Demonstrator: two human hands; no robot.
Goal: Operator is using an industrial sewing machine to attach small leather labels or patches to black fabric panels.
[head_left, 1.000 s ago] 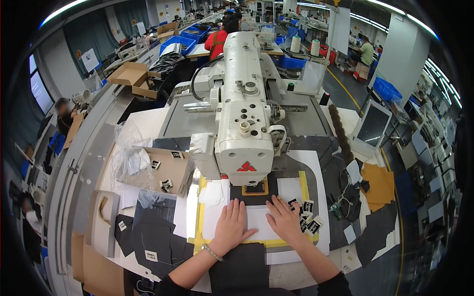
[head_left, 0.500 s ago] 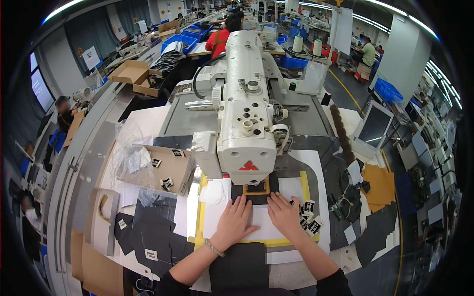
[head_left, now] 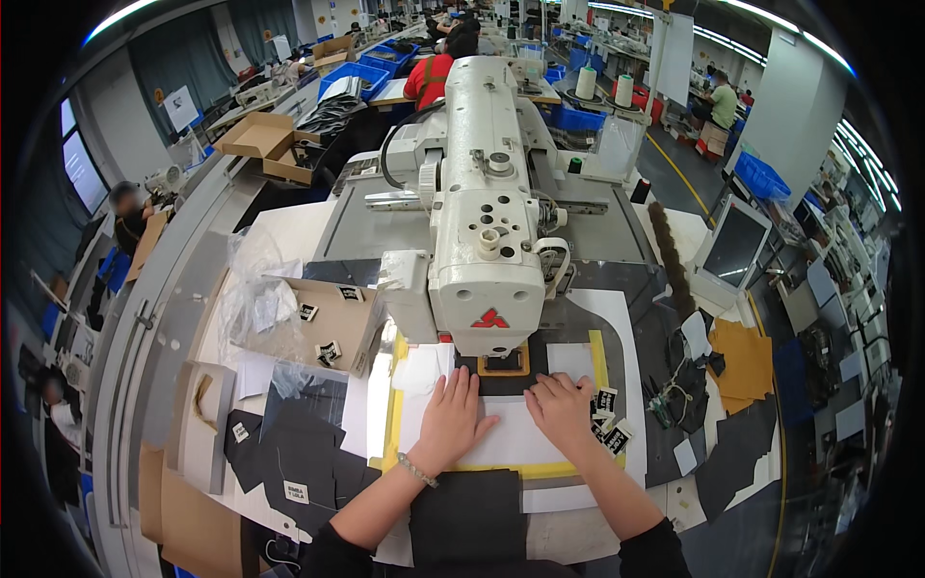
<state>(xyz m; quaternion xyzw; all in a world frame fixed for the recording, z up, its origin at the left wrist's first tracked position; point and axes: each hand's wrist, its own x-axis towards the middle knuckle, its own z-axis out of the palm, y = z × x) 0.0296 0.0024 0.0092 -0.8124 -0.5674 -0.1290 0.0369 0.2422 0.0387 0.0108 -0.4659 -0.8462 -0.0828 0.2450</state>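
Observation:
My left hand [head_left: 450,419] lies flat with its fingers out, fingertips at the left part of a dark fabric piece [head_left: 501,385] under the sewing machine head [head_left: 487,299]. Around the stitching spot sits a small tan rectangular frame [head_left: 504,361]. Near the right edge of the fabric, my right hand [head_left: 561,409] has its fingers curled in; whatever they hold is hidden. Beneath both hands is a white sheet [head_left: 501,438] edged with yellow tape [head_left: 540,471]. Several small black-and-white labels [head_left: 609,429] lie just right of my right hand.
A cardboard tray [head_left: 337,328] with a few labels stands left of the machine. Dark fabric pieces [head_left: 299,462] lie at the left front; another dark piece [head_left: 465,515] is nearest me. On the right are yellow fabric [head_left: 740,361] and a screen [head_left: 732,246].
My right hand's fingers have gone from stretched out to curled. My left hand has shifted very slightly and still lies flat. The view has moved a little.

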